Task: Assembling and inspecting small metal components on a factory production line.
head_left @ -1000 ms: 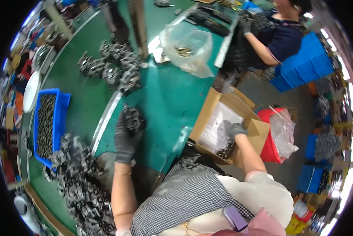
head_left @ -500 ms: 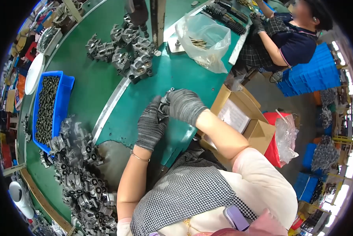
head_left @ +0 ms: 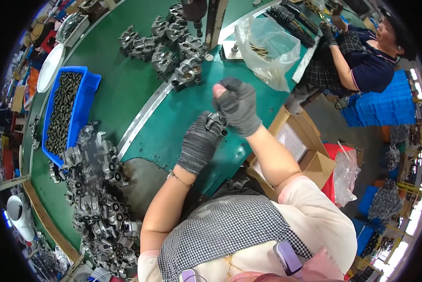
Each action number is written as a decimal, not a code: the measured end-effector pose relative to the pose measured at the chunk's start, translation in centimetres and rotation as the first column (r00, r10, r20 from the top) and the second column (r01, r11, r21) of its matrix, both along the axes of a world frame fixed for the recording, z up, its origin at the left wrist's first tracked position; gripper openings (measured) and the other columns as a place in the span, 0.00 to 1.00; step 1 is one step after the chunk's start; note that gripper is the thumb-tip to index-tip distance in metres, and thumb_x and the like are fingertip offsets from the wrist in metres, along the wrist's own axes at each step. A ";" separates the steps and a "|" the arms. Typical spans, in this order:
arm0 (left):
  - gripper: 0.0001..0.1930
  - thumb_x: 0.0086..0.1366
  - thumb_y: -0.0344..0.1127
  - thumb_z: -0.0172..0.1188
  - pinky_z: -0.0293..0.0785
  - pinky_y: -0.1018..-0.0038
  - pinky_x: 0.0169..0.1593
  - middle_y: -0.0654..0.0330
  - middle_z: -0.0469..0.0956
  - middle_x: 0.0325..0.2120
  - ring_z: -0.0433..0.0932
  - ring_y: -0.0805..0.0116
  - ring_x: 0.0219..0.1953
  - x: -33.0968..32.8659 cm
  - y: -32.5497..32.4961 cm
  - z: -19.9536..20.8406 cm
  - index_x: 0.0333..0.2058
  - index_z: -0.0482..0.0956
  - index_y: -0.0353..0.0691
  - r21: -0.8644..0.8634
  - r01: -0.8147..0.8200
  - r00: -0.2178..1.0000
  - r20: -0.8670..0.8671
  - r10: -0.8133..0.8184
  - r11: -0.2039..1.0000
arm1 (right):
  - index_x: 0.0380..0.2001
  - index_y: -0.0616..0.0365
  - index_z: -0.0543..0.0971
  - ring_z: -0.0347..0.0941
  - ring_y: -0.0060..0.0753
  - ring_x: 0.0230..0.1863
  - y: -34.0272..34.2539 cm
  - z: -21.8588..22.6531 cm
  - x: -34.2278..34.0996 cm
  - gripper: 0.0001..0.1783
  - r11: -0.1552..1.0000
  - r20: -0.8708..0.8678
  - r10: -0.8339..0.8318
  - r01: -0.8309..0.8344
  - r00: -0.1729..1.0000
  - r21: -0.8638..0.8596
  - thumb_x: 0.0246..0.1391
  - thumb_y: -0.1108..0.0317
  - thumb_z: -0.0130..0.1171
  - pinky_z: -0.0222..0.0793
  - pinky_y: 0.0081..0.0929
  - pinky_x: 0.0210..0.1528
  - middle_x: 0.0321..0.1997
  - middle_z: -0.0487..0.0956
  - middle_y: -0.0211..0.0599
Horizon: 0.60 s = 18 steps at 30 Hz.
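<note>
The left hand (head_left: 199, 146) grips a grey casting (head_left: 214, 123) at frame centre; the right hand (head_left: 239, 107) curls its fingers closed beside it, contents hidden. Work appears mid-cycle: grouped castings (head_left: 164, 62) upper centre seem finished, heaped castings (head_left: 91, 204) lower left pending.

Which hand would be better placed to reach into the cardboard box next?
Probably the right: the grey-gloved right hand is nearer the open brown cardboard box, while the grey-gloved left hand is farther away and holds a small grey metal casting.
</note>
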State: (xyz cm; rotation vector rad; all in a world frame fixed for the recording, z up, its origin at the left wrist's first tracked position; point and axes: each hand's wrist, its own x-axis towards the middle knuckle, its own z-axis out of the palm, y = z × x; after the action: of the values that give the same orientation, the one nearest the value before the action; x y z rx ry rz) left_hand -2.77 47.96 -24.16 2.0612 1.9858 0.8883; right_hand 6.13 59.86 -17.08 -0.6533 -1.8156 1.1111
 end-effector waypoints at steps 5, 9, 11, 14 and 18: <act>0.22 0.46 0.34 0.67 0.74 0.63 0.44 0.44 0.72 0.45 0.76 0.49 0.40 -1.1 -0.5 -0.6 0.42 0.75 0.39 0.042 -0.078 0.996 0.045 0.076 0.996 | 0.22 0.60 0.73 0.66 0.20 0.16 -0.2 3.8 0.1 0.15 0.916 -0.182 0.139 -0.196 0.974 -0.350 0.55 0.60 0.57 0.64 0.21 0.23 0.17 0.73 0.29; 0.27 0.49 0.35 0.65 0.73 0.61 0.44 0.44 0.70 0.47 0.75 0.48 0.40 -0.3 -1.3 -0.9 0.50 0.69 0.40 0.074 -0.087 0.971 0.230 0.067 0.993 | 0.24 0.60 0.73 0.66 0.20 0.16 -2.8 1.1 -0.4 0.15 0.985 -0.176 0.124 -0.142 0.977 -0.094 0.55 0.59 0.57 0.64 0.21 0.23 0.17 0.73 0.29; 0.30 0.49 0.34 0.65 0.73 0.61 0.46 0.44 0.70 0.48 0.74 0.47 0.43 -0.8 -0.7 -0.7 0.53 0.66 0.41 -0.025 -0.034 0.953 0.301 0.040 0.999 | 0.25 0.60 0.74 0.66 0.20 0.16 -3.2 0.2 -0.9 0.15 0.993 -0.069 0.113 -0.110 0.991 0.043 0.55 0.59 0.57 0.64 0.21 0.23 0.17 0.73 0.29; 0.32 0.50 0.35 0.64 0.72 0.61 0.47 0.45 0.70 0.49 0.73 0.47 0.45 -0.9 -0.5 -1.8 0.54 0.65 0.42 -0.007 -0.073 0.956 0.283 0.072 0.997 | 0.25 0.61 0.73 0.67 0.20 0.18 -3.2 0.4 -0.4 0.15 0.926 -0.116 0.135 -0.167 0.984 -0.338 0.55 0.59 0.56 0.65 0.22 0.24 0.18 0.73 0.29; 0.31 0.50 0.38 0.64 0.71 0.61 0.47 0.47 0.71 0.46 0.72 0.48 0.47 -2.9 2.7 0.5 0.53 0.65 0.39 -0.057 -0.274 0.936 0.216 0.279 0.960 | 0.26 0.61 0.72 0.67 0.26 0.17 -2.4 4.6 3.0 0.11 0.965 -0.527 0.081 -0.198 0.846 -0.170 0.57 0.64 0.52 0.68 0.29 0.25 0.19 0.73 0.35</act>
State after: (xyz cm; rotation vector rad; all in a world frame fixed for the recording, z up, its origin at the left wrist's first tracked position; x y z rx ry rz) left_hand -5.70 50.70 -23.61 1.6082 2.1786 1.0831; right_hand 9.12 57.45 -12.46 -0.2984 -1.2994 1.4402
